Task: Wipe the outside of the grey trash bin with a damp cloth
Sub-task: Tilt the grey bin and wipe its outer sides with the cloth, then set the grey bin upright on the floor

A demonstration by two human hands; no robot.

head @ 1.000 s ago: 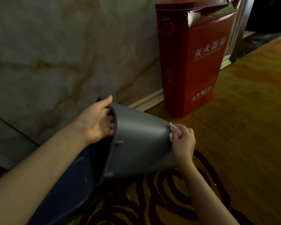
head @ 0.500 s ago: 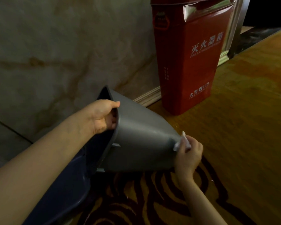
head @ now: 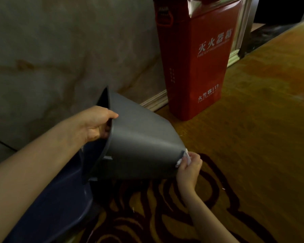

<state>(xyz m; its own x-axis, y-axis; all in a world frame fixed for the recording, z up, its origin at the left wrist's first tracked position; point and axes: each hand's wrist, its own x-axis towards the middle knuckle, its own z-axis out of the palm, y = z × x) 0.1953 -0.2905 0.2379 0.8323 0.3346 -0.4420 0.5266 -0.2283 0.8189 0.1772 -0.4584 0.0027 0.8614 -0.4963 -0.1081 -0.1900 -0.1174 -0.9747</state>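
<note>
By the wall (head: 60,50), left hand (head: 96,123) grips grey bin (head: 139,146), right hand (head: 189,168) cloth (head: 187,155).

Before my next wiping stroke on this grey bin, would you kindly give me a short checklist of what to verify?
1. Left hand grips the rim of the grey bin: ok.
2. Bin tipped over, outer wall exposed: ok.
3. Right hand pinches the cloth: ok.
4. Cloth touches the bin at its base edge: ok.
5. Cloth is damp: cannot tell.
6. Bin stands apart from the red box: ok.
</note>
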